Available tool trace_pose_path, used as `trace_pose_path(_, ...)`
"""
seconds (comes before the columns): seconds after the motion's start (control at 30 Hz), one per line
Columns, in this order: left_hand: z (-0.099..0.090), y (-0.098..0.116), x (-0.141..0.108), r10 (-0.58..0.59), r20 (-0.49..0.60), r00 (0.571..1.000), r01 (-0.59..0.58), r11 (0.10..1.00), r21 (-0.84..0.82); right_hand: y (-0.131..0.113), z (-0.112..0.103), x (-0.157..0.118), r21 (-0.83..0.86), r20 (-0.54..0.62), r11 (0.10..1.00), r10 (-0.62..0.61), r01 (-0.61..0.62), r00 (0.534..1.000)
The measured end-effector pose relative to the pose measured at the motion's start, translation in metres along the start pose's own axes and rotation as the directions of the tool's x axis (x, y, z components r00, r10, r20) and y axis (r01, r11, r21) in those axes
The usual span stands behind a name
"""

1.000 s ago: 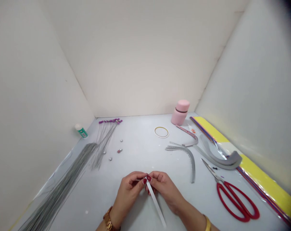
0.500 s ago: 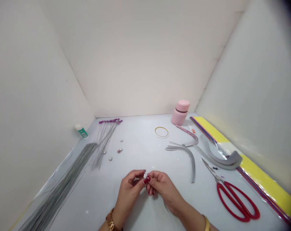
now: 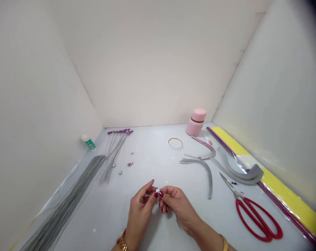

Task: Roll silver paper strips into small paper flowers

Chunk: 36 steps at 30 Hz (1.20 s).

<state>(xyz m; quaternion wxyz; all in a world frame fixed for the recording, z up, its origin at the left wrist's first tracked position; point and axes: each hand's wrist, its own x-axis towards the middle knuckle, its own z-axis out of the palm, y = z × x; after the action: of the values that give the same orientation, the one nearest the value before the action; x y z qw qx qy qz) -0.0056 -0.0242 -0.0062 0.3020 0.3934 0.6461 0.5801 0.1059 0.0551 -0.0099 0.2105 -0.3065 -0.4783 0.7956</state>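
Between my fingertips sits a small white paper coil (image 3: 158, 190), pinched by both hands above the pale tabletop (image 3: 116, 223). My left hand (image 3: 140, 211) holds its left side, with the index finger raised a little. My right hand (image 3: 176, 205) grips it from the right. Much of the coil is hidden by my fingers. A thin grey sliver (image 3: 179, 223) shows under my right hand, too small to name.
Grey paper strips (image 3: 209, 177) lie to the right, beside red-handled scissors (image 3: 257, 219) and a yellow paper pack (image 3: 285, 177). A pink jar (image 3: 196, 122) and a tape ring (image 3: 176, 143) stand at the back. Long wires (image 3: 69, 202) lie left, with purple-tipped wires (image 3: 113, 157) beyond.
The long white strip hanging below my fingers earlier no longer shows, and a small white coil sits at my fingertips. My left index finger has lifted slightly.
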Motion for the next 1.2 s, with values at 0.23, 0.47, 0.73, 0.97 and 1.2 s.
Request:
trace_pose_path(0.23, -0.002, 0.004, 0.005, -0.031, 0.030, 0.999, 0.032, 0.999, -0.019, 0.003, -0.002, 0.001, -0.061, -0.017, 0.998, -0.027, 0.026, 0.999)
trace_pose_path(0.47, 0.000, 0.002, 0.003, -0.165, -0.036, 0.986, 0.164, 0.986, -0.035, 0.008, -0.004, 0.001, -0.112, -0.033, 0.993, -0.035, 0.031, 0.999)
trace_pose_path(0.73, 0.005, -0.002, 0.001, -0.149, -0.091, 0.985, 0.153, 0.988, 0.034, 0.011, -0.001, 0.001, -0.113, -0.063, 0.993, -0.024, 0.017, 0.998)
trace_pose_path(0.97, 0.002, -0.006, -0.006, 0.090, -0.078, 0.993, -0.076, 0.984, 0.163, 0.007, 0.004, -0.002, -0.035, -0.035, 0.999, -0.018, 0.017, 0.999)
trace_pose_path(1.2, -0.002, -0.011, -0.004, 0.170, 0.001, 0.986, -0.167, 0.969, 0.183, 0.006, 0.003, -0.002, 0.030, -0.040, 0.999, -0.032, 0.034, 0.999)
